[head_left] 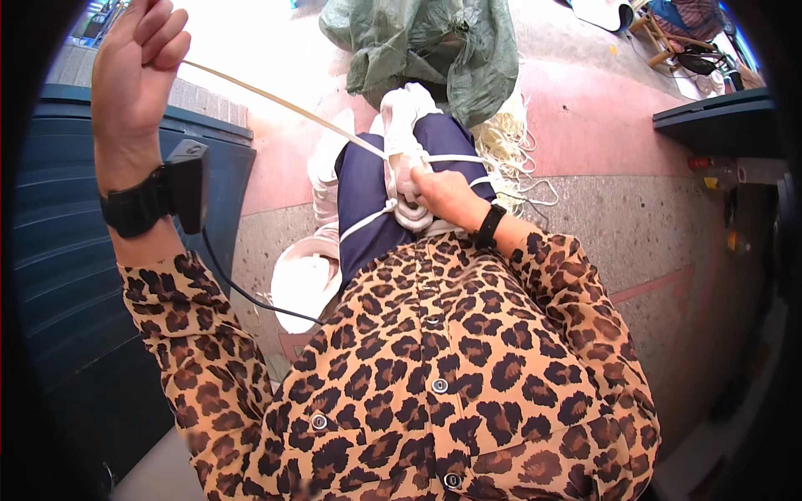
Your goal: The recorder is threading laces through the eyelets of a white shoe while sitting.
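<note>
My left hand (138, 63) is raised high at the upper left, its fingers curled closed on a pale cord (276, 104). That cord runs taut down to a white bundle (409, 142) lying lengthwise between my thighs. Over the bundle's near end, my right hand (451, 199) is closed, thumb toward the cord; it grips the bundle there. Thick white loops (413, 215) show just below the fingers. Other white cord (368, 221) crosses both thighs of my dark blue trousers (361, 175). The exact kind of white goods in the bundle cannot be made out.
A stack of white curved pieces (307, 271) stands left of my legs. Loose pale cords (505, 142) lie in a heap on the right. Ahead sits a green plastic sack (418, 50). Dark blue panels flank me, one louvered (142, 259) and one at right (714, 117).
</note>
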`<state>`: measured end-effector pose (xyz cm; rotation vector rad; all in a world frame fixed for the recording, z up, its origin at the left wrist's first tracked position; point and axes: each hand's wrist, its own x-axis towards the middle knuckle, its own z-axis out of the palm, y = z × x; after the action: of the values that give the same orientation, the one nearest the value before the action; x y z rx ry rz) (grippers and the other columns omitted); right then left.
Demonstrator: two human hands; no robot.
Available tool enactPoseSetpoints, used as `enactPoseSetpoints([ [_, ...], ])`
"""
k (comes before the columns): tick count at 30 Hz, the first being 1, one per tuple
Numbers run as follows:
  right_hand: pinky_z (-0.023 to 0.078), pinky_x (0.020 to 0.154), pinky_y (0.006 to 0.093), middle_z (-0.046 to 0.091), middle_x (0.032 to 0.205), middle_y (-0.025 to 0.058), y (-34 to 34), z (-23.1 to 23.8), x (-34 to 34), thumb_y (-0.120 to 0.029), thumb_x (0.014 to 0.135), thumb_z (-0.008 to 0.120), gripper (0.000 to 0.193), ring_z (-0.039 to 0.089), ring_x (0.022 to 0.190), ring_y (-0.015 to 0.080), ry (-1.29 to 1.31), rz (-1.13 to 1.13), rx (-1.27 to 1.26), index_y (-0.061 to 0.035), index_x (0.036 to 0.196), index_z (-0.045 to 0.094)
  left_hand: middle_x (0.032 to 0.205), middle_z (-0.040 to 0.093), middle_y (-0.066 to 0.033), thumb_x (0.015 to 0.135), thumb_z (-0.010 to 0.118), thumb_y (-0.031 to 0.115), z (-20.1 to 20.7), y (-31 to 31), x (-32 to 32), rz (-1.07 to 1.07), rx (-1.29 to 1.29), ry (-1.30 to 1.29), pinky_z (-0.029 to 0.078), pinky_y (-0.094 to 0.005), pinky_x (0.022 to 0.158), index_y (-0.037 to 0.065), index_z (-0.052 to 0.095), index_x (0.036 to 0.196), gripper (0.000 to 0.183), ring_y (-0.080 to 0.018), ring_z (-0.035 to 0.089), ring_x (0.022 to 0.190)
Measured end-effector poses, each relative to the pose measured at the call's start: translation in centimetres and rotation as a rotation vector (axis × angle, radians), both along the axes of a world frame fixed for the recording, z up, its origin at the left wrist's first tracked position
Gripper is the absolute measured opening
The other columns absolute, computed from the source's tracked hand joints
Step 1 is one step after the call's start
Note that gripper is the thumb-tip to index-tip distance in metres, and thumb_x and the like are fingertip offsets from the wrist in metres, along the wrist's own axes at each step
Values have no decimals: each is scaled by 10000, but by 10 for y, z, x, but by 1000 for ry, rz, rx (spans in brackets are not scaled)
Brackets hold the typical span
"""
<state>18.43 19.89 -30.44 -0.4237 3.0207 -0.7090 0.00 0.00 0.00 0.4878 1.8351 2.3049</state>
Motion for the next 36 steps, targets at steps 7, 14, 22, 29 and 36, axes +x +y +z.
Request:
enactPoseSetpoints([
  [7,444,428,299,535,540,52,10,6,5,-81,757,483,140,583,511,204,33,33,113,-37,884,444,530,249,84,911,418,262,2,52,5,-97,57,75,186,-151,358,99,435,798,199,-18,237,423],
  [14,445,426,281,527,559,44,5,11,5,-87,769,484,84,580,509,178,151,132,147,-51,826,432,688,507,0,901,415,269,-151,16,27,-152,-958,71,378,-208,513,47,569,898,270,-69,424,554],
  [22,437,407,313,523,563,59,8,11,-1,-99,761,490,100,576,503,215,120,135,115,-64,833,430,688,591,-94,797,530,165,-273,48,94,-351,-766,-49,442,-275,547,11,608,850,181,-160,557,598],
  [29,427,413,299,511,603,48,19,4,10,-91,739,501,107,568,515,189,174,58,93,-75,822,435,716,604,-185,755,523,212,-276,61,103,-163,-1131,255,473,-399,625,57,639,805,200,-328,597,704],
  [36,427,420,312,520,596,72,24,10,10,-85,741,505,105,564,508,223,133,9,1,-57,807,428,713,596,-190,739,540,190,-285,62,99,-173,-1092,220,473,-369,618,27,633,789,194,-317,599,693],
])
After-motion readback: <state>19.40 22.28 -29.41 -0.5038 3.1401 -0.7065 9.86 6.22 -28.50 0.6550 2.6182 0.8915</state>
